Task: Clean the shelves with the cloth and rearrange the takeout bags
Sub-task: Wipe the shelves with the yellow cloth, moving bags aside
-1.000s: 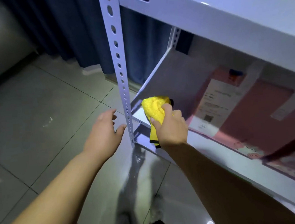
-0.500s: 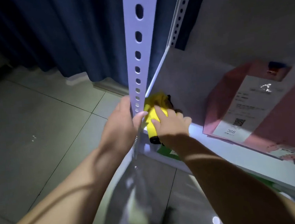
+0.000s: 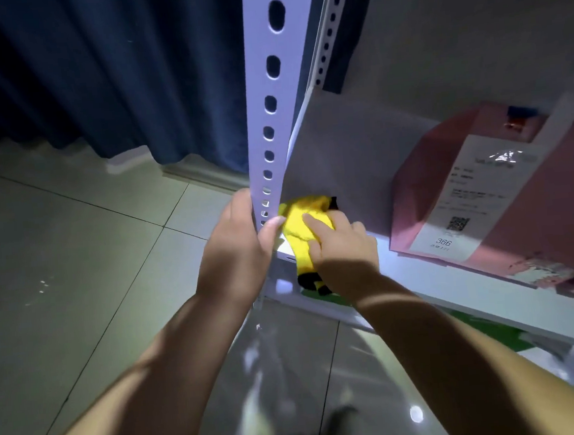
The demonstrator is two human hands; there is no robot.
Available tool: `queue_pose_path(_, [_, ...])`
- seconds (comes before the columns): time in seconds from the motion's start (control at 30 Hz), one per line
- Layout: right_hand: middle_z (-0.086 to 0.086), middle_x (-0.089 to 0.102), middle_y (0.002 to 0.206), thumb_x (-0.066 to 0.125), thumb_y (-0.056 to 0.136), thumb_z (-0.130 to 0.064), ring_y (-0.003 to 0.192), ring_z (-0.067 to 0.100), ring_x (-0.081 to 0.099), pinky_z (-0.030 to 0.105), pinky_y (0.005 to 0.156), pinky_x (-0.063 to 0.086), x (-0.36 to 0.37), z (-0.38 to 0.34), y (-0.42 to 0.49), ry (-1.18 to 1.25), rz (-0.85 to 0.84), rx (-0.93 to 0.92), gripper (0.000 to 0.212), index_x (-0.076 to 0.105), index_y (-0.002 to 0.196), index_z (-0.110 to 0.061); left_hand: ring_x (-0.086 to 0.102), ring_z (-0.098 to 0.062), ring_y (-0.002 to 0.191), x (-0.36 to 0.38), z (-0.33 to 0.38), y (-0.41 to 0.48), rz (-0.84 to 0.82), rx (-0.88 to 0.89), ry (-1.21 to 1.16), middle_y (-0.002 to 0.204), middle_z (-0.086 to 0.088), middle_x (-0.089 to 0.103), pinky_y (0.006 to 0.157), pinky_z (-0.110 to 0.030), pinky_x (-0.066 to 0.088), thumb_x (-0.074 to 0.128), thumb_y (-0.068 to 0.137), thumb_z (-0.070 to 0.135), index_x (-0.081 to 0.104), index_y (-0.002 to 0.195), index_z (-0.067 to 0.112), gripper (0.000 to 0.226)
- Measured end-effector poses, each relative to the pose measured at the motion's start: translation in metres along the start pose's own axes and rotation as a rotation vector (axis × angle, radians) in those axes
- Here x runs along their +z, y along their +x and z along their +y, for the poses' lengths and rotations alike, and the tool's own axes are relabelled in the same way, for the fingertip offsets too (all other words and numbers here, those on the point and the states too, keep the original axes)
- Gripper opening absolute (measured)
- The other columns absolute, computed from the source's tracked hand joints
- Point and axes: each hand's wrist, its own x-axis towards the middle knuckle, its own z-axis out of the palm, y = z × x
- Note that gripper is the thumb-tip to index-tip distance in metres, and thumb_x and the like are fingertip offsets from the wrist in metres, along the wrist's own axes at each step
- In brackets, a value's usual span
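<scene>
Step in hand: wiping w/ the cloth, at the near-left corner of the shelf (image 3: 417,274). L hand (image 3: 237,252) grips the white perforated post (image 3: 269,115), fingers wrapped round its far edge, thumb tip across the front face; looks like a brace while leaning in. R hand (image 3: 345,255) presses the yellow cloth (image 3: 302,228) onto the shelf just right of the post: index laid along the top, other fingers bent over it and close together. Cloth is bunched, its black-edged tail hanging off the front lip under the palm. Pink takeout bag (image 3: 483,198) w/ a receipt label stands on the same shelf, to the right, near but not touching the hand.

Next, prob.: sweep the cloth right along the board. The bag blocks that path, so it needs lifting or sliding aside first, and the L hand would have to let go of the post for that. Rearranging not yet begun, by the look of it.
</scene>
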Motion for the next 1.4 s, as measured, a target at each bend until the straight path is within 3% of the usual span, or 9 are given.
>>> queue_pose_path(0.13, [0.007, 0.048, 0.130, 0.036, 0.095, -0.043, 0.112, 0.037, 0.041, 0.042, 0.082, 0.029, -0.001, -0.023, 0.029, 0.068, -0.067, 0.077, 0.035, 0.041, 0.130, -0.038, 0.058, -0.024, 0.096, 0.000, 0.000, -0.002, -0.004, -0.001, -0.015, 0.104, 0.001, 0.061, 0.078, -0.042, 0.050, 0.056, 0.089, 0.033, 0.050, 0.108, 0.019, 0.025])
queue_pose_path(0.37, [-0.007, 0.032, 0.145, 0.041, 0.092, -0.046, 0.104, 0.031, 0.044, 0.037, 0.080, 0.035, 0.006, 0.006, -0.022, -0.008, -0.015, -0.145, 0.047, 0.033, 0.138, -0.047, 0.055, -0.025, 0.094, 0.002, 0.006, -0.006, 0.035, -0.017, -0.035, 0.102, -0.003, 0.060, 0.079, -0.041, 0.049, 0.055, 0.090, 0.032, 0.050, 0.106, 0.014, 0.024])
queue_pose_path(0.67, [0.006, 0.036, 0.135, 0.045, 0.093, -0.032, 0.106, 0.039, 0.046, 0.040, 0.084, 0.038, 0.002, -0.018, -0.007, 0.183, -0.020, 0.134, 0.047, 0.035, 0.139, -0.033, 0.055, -0.016, 0.105, 0.004, 0.000, -0.015, 0.024, -0.047, -0.089, 0.113, 0.004, 0.061, 0.086, -0.034, 0.046, 0.058, 0.089, 0.031, 0.049, 0.116, 0.023, 0.029])
queue_pose_path(0.8, [0.007, 0.034, 0.141, 0.046, 0.093, -0.031, 0.111, 0.038, 0.047, 0.040, 0.090, 0.038, -0.001, -0.008, -0.030, 0.179, -0.058, 0.009, 0.047, 0.037, 0.139, -0.033, 0.052, -0.014, 0.109, 0.004, -0.004, -0.030, -0.010, -0.025, -0.047, 0.120, 0.005, 0.055, 0.086, -0.031, 0.045, 0.059, 0.087, 0.031, 0.046, 0.126, 0.026, 0.041])
queue_pose_path(0.93, [0.005, 0.032, 0.145, 0.043, 0.094, -0.032, 0.111, 0.036, 0.046, 0.040, 0.094, 0.039, -0.005, 0.016, -0.065, 0.188, -0.111, -0.064, 0.046, 0.037, 0.140, -0.035, 0.052, -0.018, 0.109, 0.010, -0.013, -0.057, -0.035, -0.044, 0.112, 0.129, -0.003, 0.047, 0.083, -0.028, 0.041, 0.059, 0.087, 0.033, 0.045, 0.131, 0.017, 0.048])
queue_pose_path(1.07, [0.006, 0.046, 0.130, 0.048, 0.092, -0.031, 0.103, 0.034, 0.053, 0.040, 0.085, 0.046, 0.003, 0.043, -0.112, 0.156, -0.114, -0.112, 0.042, 0.045, 0.134, -0.032, 0.054, -0.022, 0.110, 0.021, -0.022, -0.086, -0.099, -0.028, 0.170, 0.125, -0.006, 0.050, 0.089, -0.030, 0.039, 0.061, 0.086, 0.029, 0.051, 0.124, 0.013, 0.043])
queue_pose_path(1.17, [0.010, 0.052, 0.112, 0.050, 0.091, -0.032, 0.098, 0.034, 0.056, 0.040, 0.081, 0.048, 0.018, 0.075, -0.147, 0.190, -0.179, -0.009, 0.032, 0.054, 0.123, -0.031, 0.056, -0.025, 0.106, 0.033, -0.024, -0.110, -0.179, -0.027, 0.173, 0.122, -0.009, 0.054, 0.090, -0.032, 0.043, 0.063, 0.085, 0.025, 0.055, 0.120, 0.011, 0.038])
queue_pose_path(1.3, [0.011, 0.048, 0.126, 0.047, 0.093, -0.033, 0.107, 0.034, 0.053, 0.040, 0.085, 0.046, 0.040, 0.121, -0.184, 0.259, -0.260, 0.174, 0.040, 0.046, 0.132, -0.031, 0.058, -0.030, 0.100, 0.057, -0.026, -0.143, -0.274, 0.042, 0.165, 0.115, -0.012, 0.059, 0.088, -0.038, 0.047, 0.065, 0.084, 0.018, 0.060, 0.113, 0.005, 0.032])
queue_pose_path(1.4, [0.009, 0.047, 0.127, 0.045, 0.093, -0.035, 0.108, 0.032, 0.052, 0.039, 0.086, 0.046, 0.050, 0.152, -0.205, 0.298, -0.251, 0.261, 0.042, 0.042, 0.135, -0.031, 0.060, -0.022, 0.093, 0.083, -0.025, -0.165, -0.327, -0.001, 0.143, 0.112, -0.003, 0.059, 0.082, -0.026, 0.044, 0.065, 0.084, 0.024, 0.059, 0.109, 0.011, 0.029])
